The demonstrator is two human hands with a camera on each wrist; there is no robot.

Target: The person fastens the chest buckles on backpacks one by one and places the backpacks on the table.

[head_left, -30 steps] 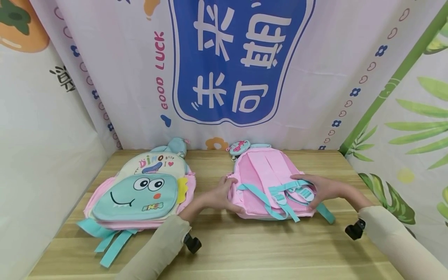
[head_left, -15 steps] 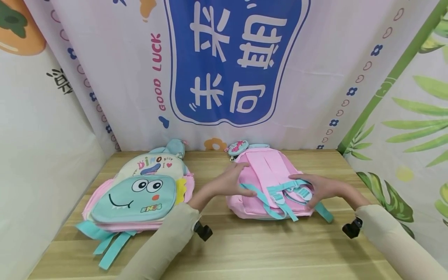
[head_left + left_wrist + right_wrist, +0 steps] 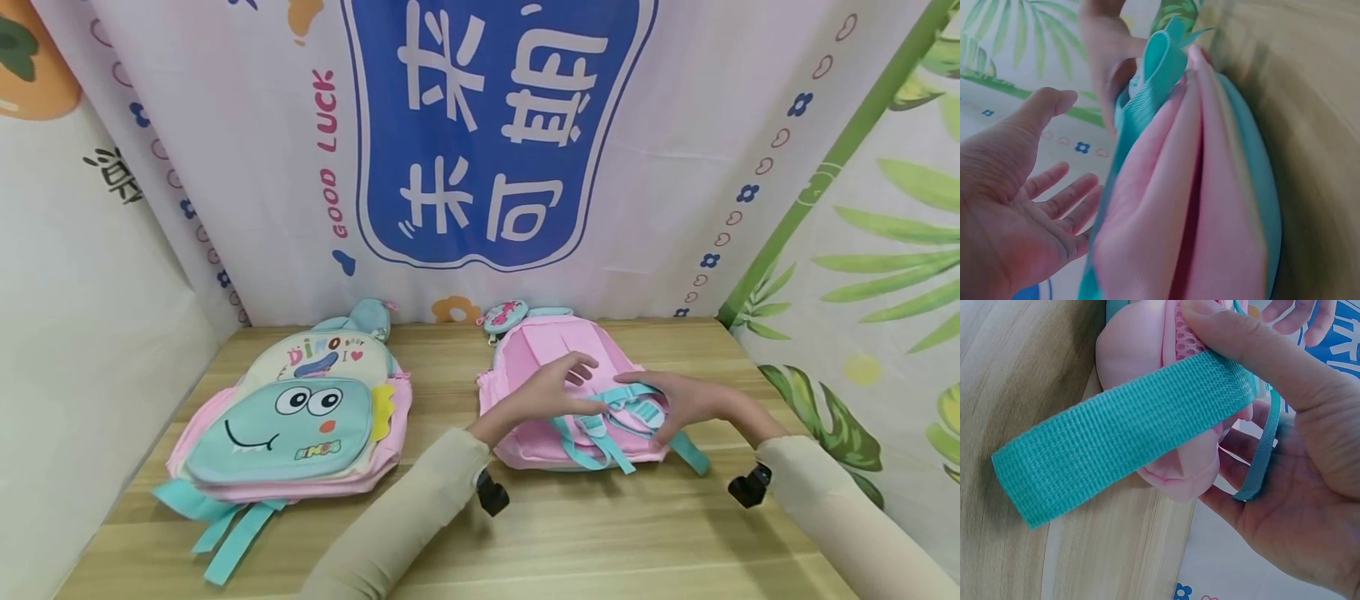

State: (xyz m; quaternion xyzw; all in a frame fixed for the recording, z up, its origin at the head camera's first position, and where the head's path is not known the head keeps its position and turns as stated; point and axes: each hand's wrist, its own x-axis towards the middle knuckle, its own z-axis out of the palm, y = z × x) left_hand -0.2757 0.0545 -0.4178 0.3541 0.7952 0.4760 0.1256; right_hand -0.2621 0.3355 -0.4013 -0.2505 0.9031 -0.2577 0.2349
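A pink backpack [image 3: 566, 346] lies back side up on the table, its teal straps [image 3: 596, 442] bunched across its lower half. Over the middle of it hovers my left hand [image 3: 546, 393], fingers spread; the left wrist view shows the palm [image 3: 1010, 244] apart from the bag's pink side [image 3: 1166, 219]. My right hand [image 3: 693, 404] grips the bag's right side. In the right wrist view the thumb [image 3: 1241, 337] lies on the mesh back and the other fingers reach round the edge. A loose teal strap end [image 3: 1116, 431] hangs out beside the right hand.
To the left, a dinosaur-faced backpack [image 3: 277, 442] lies front side up with strap ends [image 3: 240, 546] trailing forward. A small round pouch [image 3: 505, 317] sits at the pink bag's top. Printed cloth [image 3: 637, 242] rises behind the wooden table [image 3: 600, 542].
My left hand has let go of the pink backpack's left side and moved up and right over its middle. The right hand stays at the bag's right side.
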